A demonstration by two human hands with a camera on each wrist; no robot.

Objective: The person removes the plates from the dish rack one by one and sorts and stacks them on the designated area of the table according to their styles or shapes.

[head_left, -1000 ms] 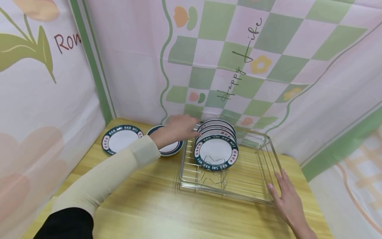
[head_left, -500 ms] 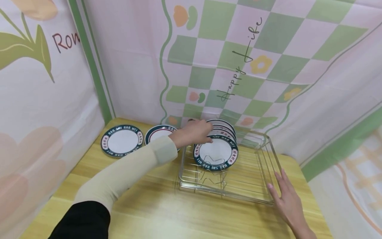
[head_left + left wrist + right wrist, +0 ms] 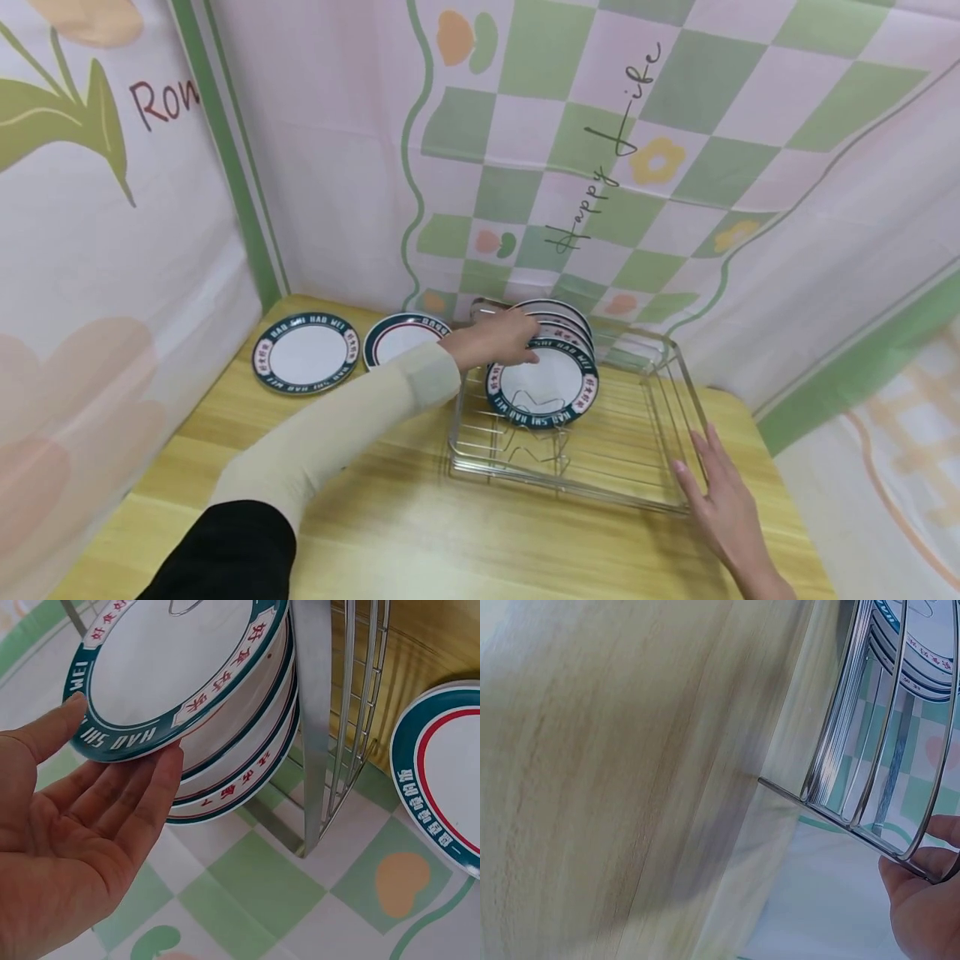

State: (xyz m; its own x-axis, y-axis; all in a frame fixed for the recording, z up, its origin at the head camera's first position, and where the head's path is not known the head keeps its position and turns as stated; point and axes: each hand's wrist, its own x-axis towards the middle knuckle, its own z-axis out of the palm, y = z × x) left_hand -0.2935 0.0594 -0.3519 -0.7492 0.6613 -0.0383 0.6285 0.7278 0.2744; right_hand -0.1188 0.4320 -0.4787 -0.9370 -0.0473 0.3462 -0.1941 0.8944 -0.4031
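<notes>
The front plate (image 3: 547,379) is now pinched by the left hand (image 3: 498,337): in the left wrist view the thumb is laid over its rim and the other fingers are tucked behind it. A second ago that hand was seen, blurred, at the left side of the rack (image 3: 480,468), over the second plate (image 3: 405,336); since then it has been brought across to the upper left edge of the front plate. Over the last half second only a slight further shift is made.

No change is seen in the place of the front plate, which is held tilted in the left part of the rack, with three rear plates (image 3: 558,319) lined up behind it. The work thus seems to be turned to that plate's seating; whether any of its weight is lifted cannot be told.

The rack's right end is gripped by the right hand (image 3: 723,496), with fingers and thumb set about the rail, just as a second ago, so the frame is probably being steadied.

Two plates are left lying flat on the table (image 3: 360,533), left of the rack: the far plate (image 3: 307,354) is fully uncovered now, while the second plate, just beside it and apart from the rack, is partly hidden by the sleeve (image 3: 345,417).
</notes>
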